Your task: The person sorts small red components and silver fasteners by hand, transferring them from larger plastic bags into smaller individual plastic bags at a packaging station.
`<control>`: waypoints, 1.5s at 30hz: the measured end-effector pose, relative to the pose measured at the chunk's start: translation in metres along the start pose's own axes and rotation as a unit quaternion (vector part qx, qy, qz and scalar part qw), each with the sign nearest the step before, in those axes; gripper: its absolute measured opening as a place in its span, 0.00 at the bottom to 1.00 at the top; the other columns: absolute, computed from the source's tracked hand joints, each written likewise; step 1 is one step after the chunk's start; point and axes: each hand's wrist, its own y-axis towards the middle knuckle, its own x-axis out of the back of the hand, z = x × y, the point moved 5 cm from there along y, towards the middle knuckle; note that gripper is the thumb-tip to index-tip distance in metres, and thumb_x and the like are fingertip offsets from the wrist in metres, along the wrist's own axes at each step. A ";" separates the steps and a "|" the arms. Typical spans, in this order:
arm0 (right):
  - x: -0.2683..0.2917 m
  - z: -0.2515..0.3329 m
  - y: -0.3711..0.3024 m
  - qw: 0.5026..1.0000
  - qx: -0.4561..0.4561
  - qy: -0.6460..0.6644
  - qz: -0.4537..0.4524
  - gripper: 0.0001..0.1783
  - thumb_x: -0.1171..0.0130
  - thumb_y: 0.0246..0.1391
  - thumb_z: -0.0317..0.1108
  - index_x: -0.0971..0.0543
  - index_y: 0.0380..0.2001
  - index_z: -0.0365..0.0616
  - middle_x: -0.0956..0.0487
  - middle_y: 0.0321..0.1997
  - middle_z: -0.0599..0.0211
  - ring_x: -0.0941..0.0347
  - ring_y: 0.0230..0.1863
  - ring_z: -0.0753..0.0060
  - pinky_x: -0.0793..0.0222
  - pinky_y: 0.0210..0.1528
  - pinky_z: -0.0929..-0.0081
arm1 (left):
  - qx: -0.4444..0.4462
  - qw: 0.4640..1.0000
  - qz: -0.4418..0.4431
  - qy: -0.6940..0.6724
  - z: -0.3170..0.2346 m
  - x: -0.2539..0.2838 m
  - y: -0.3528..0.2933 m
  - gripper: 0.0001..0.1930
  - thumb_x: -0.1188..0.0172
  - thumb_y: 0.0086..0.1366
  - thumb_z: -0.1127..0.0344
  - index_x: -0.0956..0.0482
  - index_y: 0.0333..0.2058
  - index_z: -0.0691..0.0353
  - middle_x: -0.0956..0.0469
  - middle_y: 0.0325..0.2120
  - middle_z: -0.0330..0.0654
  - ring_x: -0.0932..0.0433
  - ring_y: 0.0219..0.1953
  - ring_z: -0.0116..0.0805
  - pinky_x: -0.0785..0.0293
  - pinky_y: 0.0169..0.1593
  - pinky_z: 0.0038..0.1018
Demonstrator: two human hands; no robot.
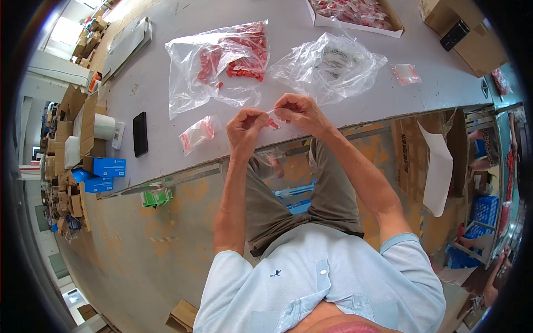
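Over the near edge of the table, my left hand (244, 132) and my right hand (302, 114) are held close together, thumbs and fingertips pinched. A thin whitish bit (270, 111) shows between the fingertips; it is too small to name. Just below, a small red piece (272, 123) lies between the hands. Left of my left hand is a small clear bag (197, 135) with red in it. Beyond the hands, a large clear plastic bag (183, 66) holds many red pieces (247, 53). To its right lies another crumpled clear bag (333, 66) with thin dark items inside.
A black phone (140, 134) and blue boxes (108, 167) are at the left. A small packet (406, 74) lies right. At the back stand a shallow box (355, 25) of red-and-clear packets and a cardboard carton (466, 36). Another carton (411, 161) is below the table's right side.
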 end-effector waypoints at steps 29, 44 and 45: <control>0.000 -0.006 0.001 0.998 -0.015 0.050 0.035 0.06 0.35 0.64 0.28 0.20 0.43 0.40 0.21 0.36 0.79 0.27 0.36 0.90 0.29 0.40 0.85 | 0.028 0.999 -0.002 0.019 0.009 0.004 0.003 0.08 0.35 0.72 0.66 0.18 0.39 0.66 0.20 0.29 0.35 0.24 0.31 0.22 0.26 0.40 0.20; 0.001 -0.001 -0.001 0.999 -0.003 0.030 0.020 0.03 0.36 0.64 0.29 0.18 0.38 0.41 0.20 0.32 0.77 0.28 0.33 0.87 0.30 0.38 0.83 | 0.001 0.999 0.036 0.025 0.000 -0.006 0.000 0.05 0.33 0.68 0.74 0.18 0.41 0.64 0.18 0.32 0.34 0.20 0.36 0.21 0.24 0.42 0.20; 0.001 -0.001 -0.001 0.999 -0.003 0.030 0.020 0.03 0.36 0.64 0.29 0.18 0.38 0.41 0.20 0.32 0.77 0.28 0.33 0.87 0.30 0.38 0.83 | 0.001 0.999 0.035 0.025 0.001 -0.005 0.000 0.05 0.33 0.68 0.74 0.18 0.41 0.64 0.18 0.32 0.34 0.20 0.36 0.21 0.24 0.42 0.20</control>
